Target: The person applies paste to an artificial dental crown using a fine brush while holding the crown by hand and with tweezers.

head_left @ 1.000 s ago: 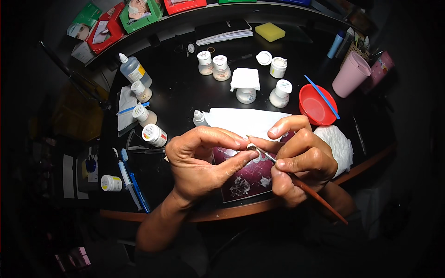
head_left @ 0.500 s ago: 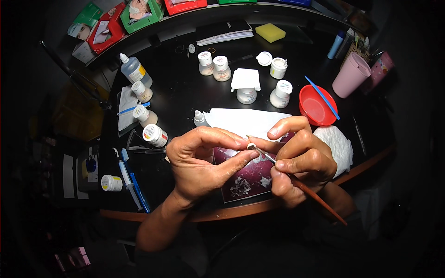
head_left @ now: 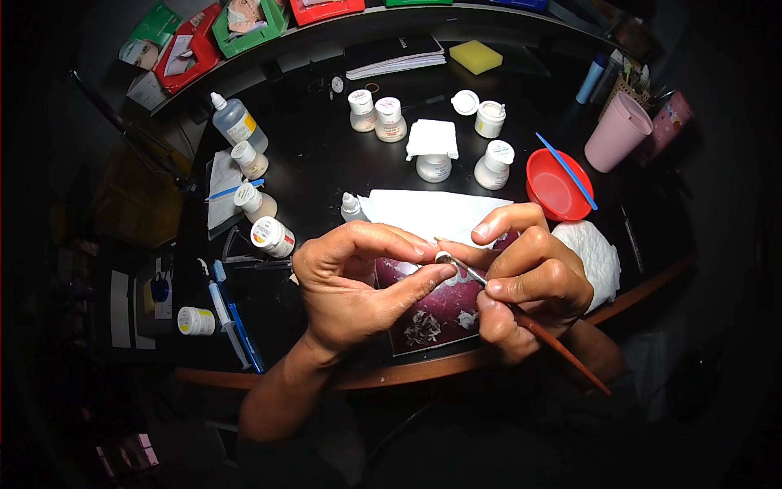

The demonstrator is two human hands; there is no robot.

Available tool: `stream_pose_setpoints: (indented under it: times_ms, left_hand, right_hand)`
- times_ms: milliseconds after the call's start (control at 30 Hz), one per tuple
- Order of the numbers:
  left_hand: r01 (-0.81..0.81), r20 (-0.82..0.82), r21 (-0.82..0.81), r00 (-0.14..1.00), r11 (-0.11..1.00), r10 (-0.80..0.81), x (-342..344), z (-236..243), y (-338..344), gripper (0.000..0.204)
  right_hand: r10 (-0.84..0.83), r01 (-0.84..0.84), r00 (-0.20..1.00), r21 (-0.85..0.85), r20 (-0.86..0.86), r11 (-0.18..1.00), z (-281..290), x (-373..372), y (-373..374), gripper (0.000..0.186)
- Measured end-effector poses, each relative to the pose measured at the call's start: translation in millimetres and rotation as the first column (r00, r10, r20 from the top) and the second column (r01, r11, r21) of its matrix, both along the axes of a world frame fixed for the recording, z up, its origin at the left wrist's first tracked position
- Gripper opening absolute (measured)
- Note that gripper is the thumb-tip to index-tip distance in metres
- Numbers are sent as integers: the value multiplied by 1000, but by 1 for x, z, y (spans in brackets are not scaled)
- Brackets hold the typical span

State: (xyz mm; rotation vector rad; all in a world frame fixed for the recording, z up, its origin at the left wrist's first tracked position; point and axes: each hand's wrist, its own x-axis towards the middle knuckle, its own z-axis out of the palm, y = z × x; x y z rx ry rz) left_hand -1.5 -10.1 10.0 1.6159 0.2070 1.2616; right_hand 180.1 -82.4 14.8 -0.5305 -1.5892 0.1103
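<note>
On the surface (head_left: 311,163), a hand could pass between the row of jars (head_left: 257,204) along the left edge and the paired jars (head_left: 389,124) nearer the far edge. At the near edge's middle, the left hand (head_left: 358,273) and right hand (head_left: 533,281) block the maroon tile (head_left: 444,314). Rightward, the red bowl (head_left: 555,191) and white tissue (head_left: 590,261) obstruct.

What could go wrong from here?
The small pale piece might slip, as the left hand seems to pinch it only by the fingertips. The thin tool in the right hand has its tip close to those fingertips, so a slip could poke them. The blue stick lies loose across the red bowl and could fall if nudged.
</note>
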Motion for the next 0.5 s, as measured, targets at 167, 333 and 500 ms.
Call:
stream_pose_setpoints:
  times_ms: [167,333,500]
  left_hand:
    - [8,-6,-13,1000,1000,-8,0,1,0,33]
    - [8,16,-14,1000,1000,-8,1,-1,1,26]
    - [18,26,-21,1000,1000,-18,0,-2,0,26]
  right_hand:
    - [-26,26,999,-17,23,1000,11,0,-5,21]
    - [-22,22,999,-25,25,999,9,1,-4,22]
    - [7,-7,1000,9,29,1000,5,2,0,23]
